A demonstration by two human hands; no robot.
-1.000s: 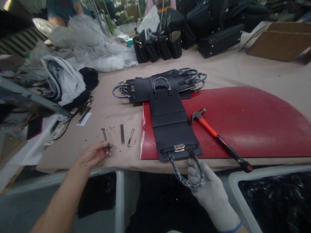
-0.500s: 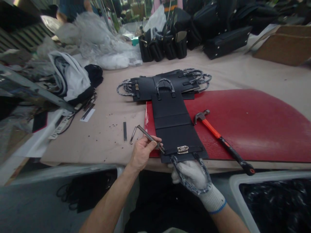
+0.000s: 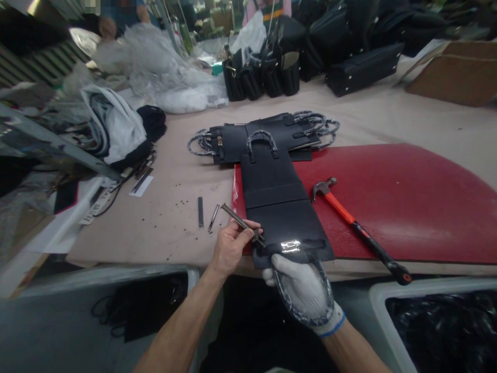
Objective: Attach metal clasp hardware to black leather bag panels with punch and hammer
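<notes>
My bare left hand [image 3: 233,246] pinches a slim metal punch [image 3: 236,216], slanted with its lower end at the near left corner of a black bag panel [image 3: 285,220]. That panel lies long side toward me, with a shiny metal clasp [image 3: 290,246] near its front edge and a plastic-wrapped handle at each end. My right hand [image 3: 301,285], in a white knitted glove, grips the panel's near edge, thumb on top and fingers underneath. The near handle [image 3: 285,300] loops over the glove. A claw hammer [image 3: 357,228] with an orange and black handle rests to the right.
Under the panel is a red board [image 3: 407,202]. Further back lie stacked bag panels [image 3: 233,141]. A dark metal strip [image 3: 200,212] and a second punch [image 3: 213,218] lie left, among small black bits. Bins flank me below the table; finished black bags [image 3: 264,75] stand behind.
My right thumb has come up onto the top of the panel's near edge, and the glove shows more above the handle. The panel's front has shifted slightly; the punch stays near its corner.
</notes>
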